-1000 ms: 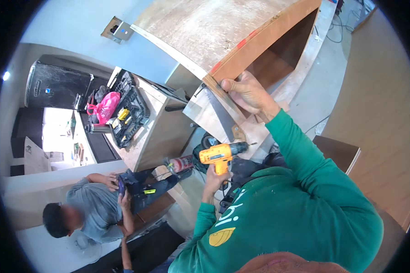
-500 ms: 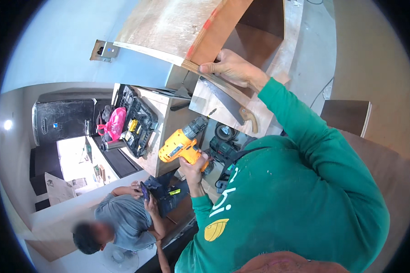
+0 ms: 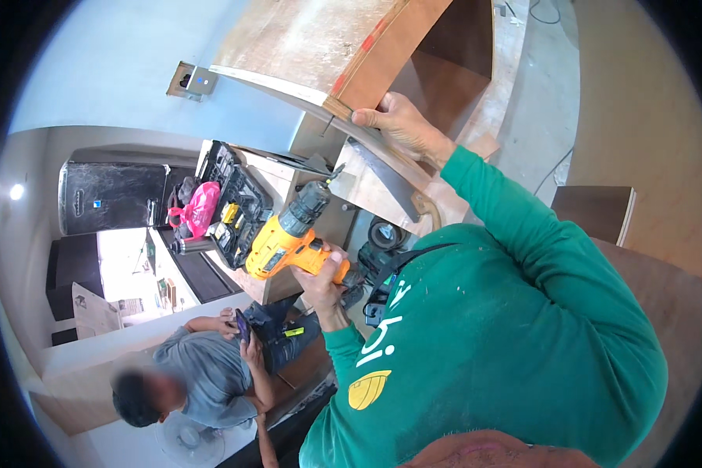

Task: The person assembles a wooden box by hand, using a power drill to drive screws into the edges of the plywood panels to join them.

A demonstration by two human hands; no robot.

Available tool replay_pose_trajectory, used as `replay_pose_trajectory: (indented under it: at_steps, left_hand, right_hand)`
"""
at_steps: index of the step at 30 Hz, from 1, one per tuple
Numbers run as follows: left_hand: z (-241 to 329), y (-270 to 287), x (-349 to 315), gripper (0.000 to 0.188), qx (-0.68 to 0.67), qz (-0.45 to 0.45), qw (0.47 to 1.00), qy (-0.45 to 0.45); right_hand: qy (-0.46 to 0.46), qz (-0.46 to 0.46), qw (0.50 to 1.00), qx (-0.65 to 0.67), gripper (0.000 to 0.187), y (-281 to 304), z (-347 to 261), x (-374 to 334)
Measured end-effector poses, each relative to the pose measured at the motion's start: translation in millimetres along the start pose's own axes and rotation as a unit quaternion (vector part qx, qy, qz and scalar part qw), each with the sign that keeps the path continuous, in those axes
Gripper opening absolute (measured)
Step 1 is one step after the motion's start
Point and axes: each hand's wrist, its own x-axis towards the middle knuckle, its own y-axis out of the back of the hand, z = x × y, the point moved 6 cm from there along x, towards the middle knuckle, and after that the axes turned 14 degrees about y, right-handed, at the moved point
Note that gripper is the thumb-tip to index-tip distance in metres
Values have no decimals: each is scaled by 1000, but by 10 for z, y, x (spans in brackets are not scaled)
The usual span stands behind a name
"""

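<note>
My left hand (image 3: pixel 321 282) is wrapped round the grip of an orange cordless drill (image 3: pixel 277 248). Its black chuck points up and right, and a short bit (image 3: pixel 337 173) sticks out below the corner of a wooden cabinet (image 3: pixel 405 47), apart from it. With my right hand (image 3: pixel 404 125) I grip the cabinet's lower front edge, thumb on the outer face; the other fingers are partly hidden behind the panel. Below that hand a handsaw (image 3: pixel 394 183) with a wooden handle lies on a pale board. A thin dark pin or screw (image 3: pixel 327 125) hangs near the cabinet's corner.
An open black tool case (image 3: pixel 246 210) and a pink bag (image 3: pixel 203 204) lie on a wooden surface to the left. Dark power tools (image 3: pixel 382 253) sit beside my body. At lower left a seated person (image 3: pixel 210 370) holds a phone. A wall box (image 3: pixel 195 82) is at upper left.
The drill in my left hand has moved left and slightly up, tilting so that its bit comes closer to the cabinet corner. My right hand keeps its grip on the edge. The view has shifted slightly.
</note>
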Motion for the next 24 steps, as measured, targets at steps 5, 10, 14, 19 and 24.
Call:
replay_pose_trajectory:
  at_steps: [5,10,14,19,24]
  left_hand:
    - [130,-18,121,52,-44,-1,999,-27]
    - [212,43,259,56,-57,3,998,-37]
    - [229,-24,312,57,-50,19,998,-39]
    - [128,-34,414,58,-37,9,999,-37]
    - [96,-15,487,61,-50,-11,998,-36]
  right_hand:
    - [-12,2,1000,-27,76,-17,-38,-33]
    - [1,15,999,-34,77,28,39,-37]
    - [27,13,999,20,78,16,60,-39]
    - [24,8,999,35,72,11,82,-31]
    - [27,4,999,32,70,10,78,-37]
